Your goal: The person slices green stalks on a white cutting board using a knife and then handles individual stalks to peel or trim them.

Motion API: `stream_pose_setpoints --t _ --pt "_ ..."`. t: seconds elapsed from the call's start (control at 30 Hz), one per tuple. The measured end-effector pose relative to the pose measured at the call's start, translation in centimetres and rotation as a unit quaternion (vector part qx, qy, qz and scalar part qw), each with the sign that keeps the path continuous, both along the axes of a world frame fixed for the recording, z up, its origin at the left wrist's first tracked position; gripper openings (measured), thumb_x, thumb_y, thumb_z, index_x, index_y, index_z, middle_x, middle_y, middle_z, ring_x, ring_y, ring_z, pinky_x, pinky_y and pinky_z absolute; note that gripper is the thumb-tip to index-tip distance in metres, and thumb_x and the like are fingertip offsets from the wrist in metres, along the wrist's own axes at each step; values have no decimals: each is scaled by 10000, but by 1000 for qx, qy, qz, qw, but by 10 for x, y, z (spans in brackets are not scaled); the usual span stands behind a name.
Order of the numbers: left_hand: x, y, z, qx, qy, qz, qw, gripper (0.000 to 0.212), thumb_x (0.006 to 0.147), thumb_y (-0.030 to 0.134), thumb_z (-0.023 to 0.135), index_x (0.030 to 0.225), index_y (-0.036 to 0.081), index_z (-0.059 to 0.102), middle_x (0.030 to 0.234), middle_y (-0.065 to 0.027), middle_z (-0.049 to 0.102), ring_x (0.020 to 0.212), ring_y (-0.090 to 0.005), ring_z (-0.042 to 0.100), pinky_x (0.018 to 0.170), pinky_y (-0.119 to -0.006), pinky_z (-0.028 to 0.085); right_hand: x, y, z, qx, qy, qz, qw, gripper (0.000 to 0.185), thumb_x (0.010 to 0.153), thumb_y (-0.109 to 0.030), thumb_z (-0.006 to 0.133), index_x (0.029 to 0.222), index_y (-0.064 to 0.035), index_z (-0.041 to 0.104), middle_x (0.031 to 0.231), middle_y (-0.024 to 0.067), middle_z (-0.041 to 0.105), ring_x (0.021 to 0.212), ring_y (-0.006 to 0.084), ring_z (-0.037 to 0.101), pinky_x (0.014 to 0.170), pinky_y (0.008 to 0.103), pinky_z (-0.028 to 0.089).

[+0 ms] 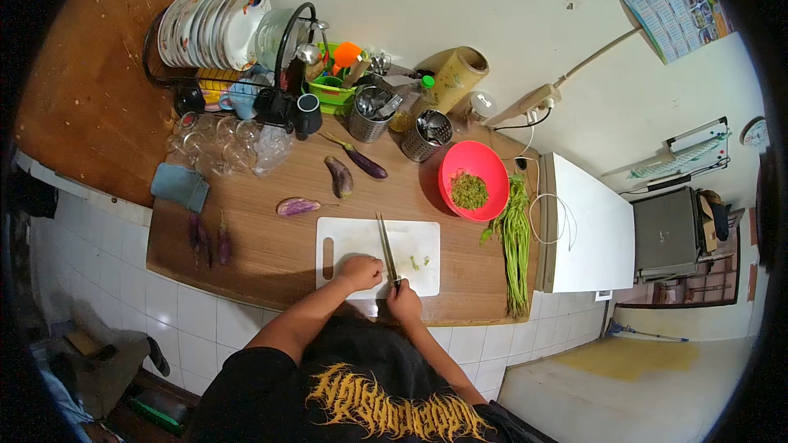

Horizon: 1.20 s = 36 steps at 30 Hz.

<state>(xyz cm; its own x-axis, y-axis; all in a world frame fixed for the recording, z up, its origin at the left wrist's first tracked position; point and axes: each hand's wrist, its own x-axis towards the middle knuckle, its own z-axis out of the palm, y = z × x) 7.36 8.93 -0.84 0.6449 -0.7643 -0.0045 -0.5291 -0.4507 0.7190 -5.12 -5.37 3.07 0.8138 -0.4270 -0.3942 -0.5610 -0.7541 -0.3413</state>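
Observation:
My right hand [405, 303] grips the dark handle of a kitchen knife [387, 243], its blade pointing away from me over a white cutting board [345, 231]. Close to the left of the blade, my left hand [362, 272] rests over the board with curled fingers; whether anything is inside them is hidden. A few small chopped green bits [415, 263] lie right of the knife. Beyond the board's right corner, a red bowl [500, 181] holds a heap of chopped greens [469, 190]. A bunch of long green beans [516, 252] lies along the table's right side.
Several purple eggplants [298, 206] lie left of and behind the board. A blue cloth [180, 187] and clear glasses [212, 141] are at the left. Behind stand a dish rack [215, 80] with plates, steel cutlery holders [425, 143] and a bottle [406, 112]. A white cabinet [591, 227] adjoins the right edge.

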Motion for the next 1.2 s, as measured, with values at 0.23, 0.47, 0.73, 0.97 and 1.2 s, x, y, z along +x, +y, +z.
stream_pose_setpoints --t 0.23,0.47,0.73,0.97,1.2 --pt "-1 -4 10 16 -1 14 1000 138 779 229 648 762 92 648 779 -129 685 777 -345 670 709 -475 539 -20 -20 -9 -9 -52 -83 995 305 964 -332 579 990 -29 552 815 289 676 796 503 659 691 588 518" --pt "0 0 9 -5 -2 -11 1000 132 805 230 652 783 101 642 791 -115 679 785 -340 663 704 -477 534 -27 -19 1 19 -92 -92 991 321 965 -348 586 953 -27 580 814 277 677 783 496 658 681 574 513" --pt "-1 -1 7 -1 -3 12 1000 132 804 235 650 784 105 653 787 -118 676 772 -346 661 690 -482 528 -15 1 8 76 -63 -40 994 415 981 -411 552 971 2 584 818 303 670 803 513 649 713 568 515" --pt "-5 1 6 27 18 29 999 171 798 274 641 773 106 664 787 -124 676 770 -344 667 690 -482 535 -2 3 2 68 -55 -3 996 404 988 -399 540 951 2 583 814 314 666 801 511 653 710 581 517" --pt "-2 -3 1 38 -6 8 999 179 791 283 643 802 105 655 805 -122 682 793 -343 672 702 -477 537 12 12 -3 30 -73 15 997 359 999 -368 519 981 -11 543 784 287 670 742 486 662 652 578 522"
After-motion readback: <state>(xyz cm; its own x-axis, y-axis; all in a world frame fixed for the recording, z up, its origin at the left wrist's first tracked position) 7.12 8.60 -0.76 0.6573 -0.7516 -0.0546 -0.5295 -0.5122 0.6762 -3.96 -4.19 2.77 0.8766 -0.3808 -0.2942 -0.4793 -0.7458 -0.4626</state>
